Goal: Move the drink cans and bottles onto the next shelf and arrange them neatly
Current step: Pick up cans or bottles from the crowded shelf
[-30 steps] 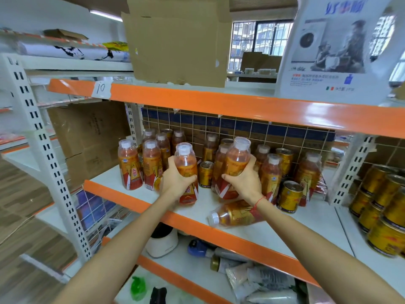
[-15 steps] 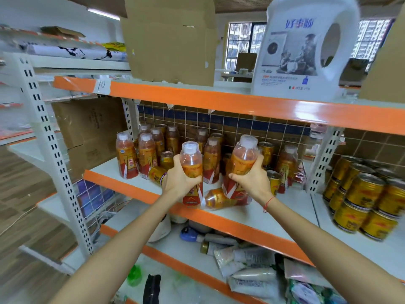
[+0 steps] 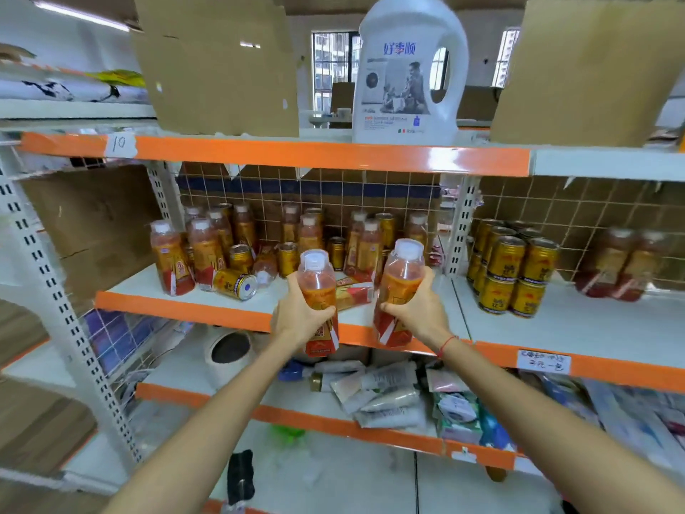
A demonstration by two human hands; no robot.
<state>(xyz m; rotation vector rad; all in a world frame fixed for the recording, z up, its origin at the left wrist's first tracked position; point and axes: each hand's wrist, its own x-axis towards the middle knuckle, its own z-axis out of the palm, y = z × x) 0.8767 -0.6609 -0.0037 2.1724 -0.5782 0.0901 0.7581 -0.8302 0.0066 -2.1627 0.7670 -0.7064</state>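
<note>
Fingers (image 3: 318,314) curled round two bottles (image 3: 317,287).

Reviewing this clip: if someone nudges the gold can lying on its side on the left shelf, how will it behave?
The gold can lies on its round side, so it would probably roll. It sits near the shelf's orange front edge, so it might roll off. It looks rigid metal, unlikely to deform.

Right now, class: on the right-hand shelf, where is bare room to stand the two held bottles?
Bare white board lies along the right shelf front, before the stacked gold cans and blurred bottles. The gap between those groups is narrower. The left shelf is crowded.
</note>
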